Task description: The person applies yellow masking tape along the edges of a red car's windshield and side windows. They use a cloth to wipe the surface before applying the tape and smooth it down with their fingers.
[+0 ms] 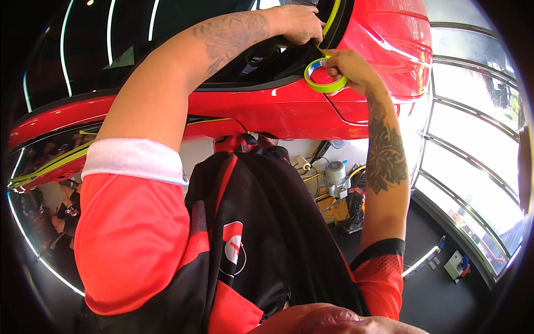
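My right hand [350, 69] grips a roll of yellow-green masking tape [327, 87] by its rim, just above the red car body [267, 100]. From the roll a narrow tape strip [331, 18] runs up to the black trim at the corner of the dark windscreen. My left hand [302, 25] reaches across the glass, and its fingertips touch that strip near the trim. Whether those fingers pinch the strip or only press on it is hard to see. A steering wheel [263, 54] shows dimly through the glass below my left forearm.
At left, more yellow-green tape strips [50, 167] run along a red and black car part. Below the car stand a grey electric motor [336, 177] with hoses and a white roller [303, 163]. Framed glass panels [471, 121] line the right side, beside a dark floor [434, 288].
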